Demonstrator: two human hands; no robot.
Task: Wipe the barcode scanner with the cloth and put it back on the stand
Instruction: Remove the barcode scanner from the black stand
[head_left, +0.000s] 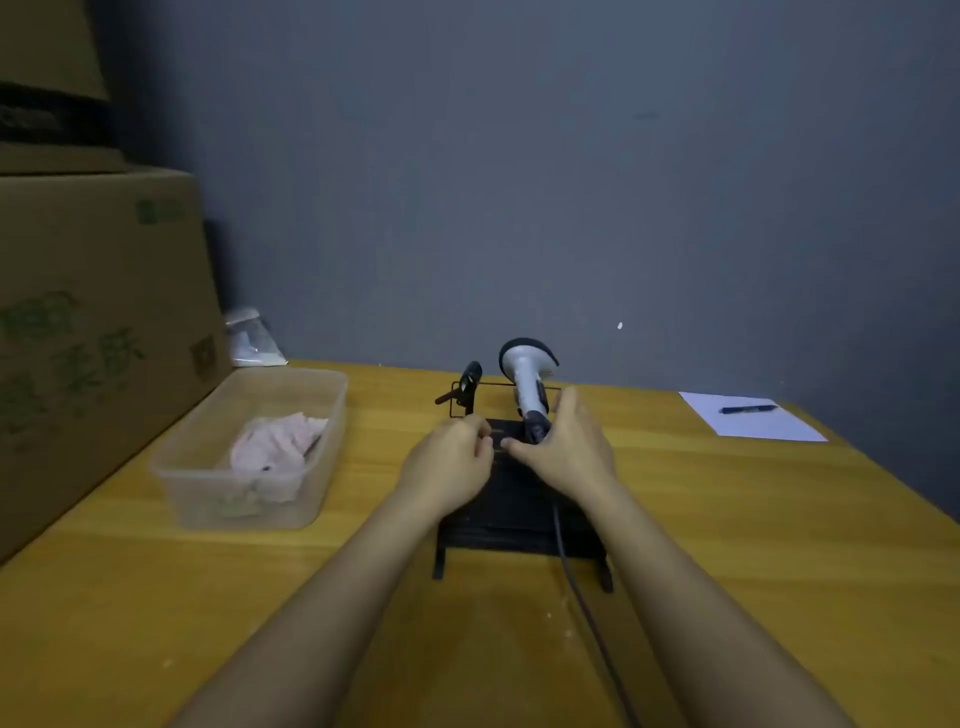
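Observation:
The barcode scanner (525, 371), white with a dark head and grip, stands head-up on the black stand (511, 519) in the middle of the wooden table. My right hand (563, 452) is at the scanner's lower grip, fingers straight along its right side and thumb to its left, not wrapped round it. Fingers curled, my left hand (452, 457) rests at the stand's upper left edge. The crumpled pink cloth (275, 449) lies in a clear plastic tub (208, 499) to the left. The scanner's dark cable (576, 587) runs toward me.
Large cardboard boxes (93, 332) are stacked at the left edge. A thin wire frame with a black clip (470, 382) stands behind the stand. A sheet of paper (753, 423) with a pen (748, 409) lies at the far right. A grey wall is close behind.

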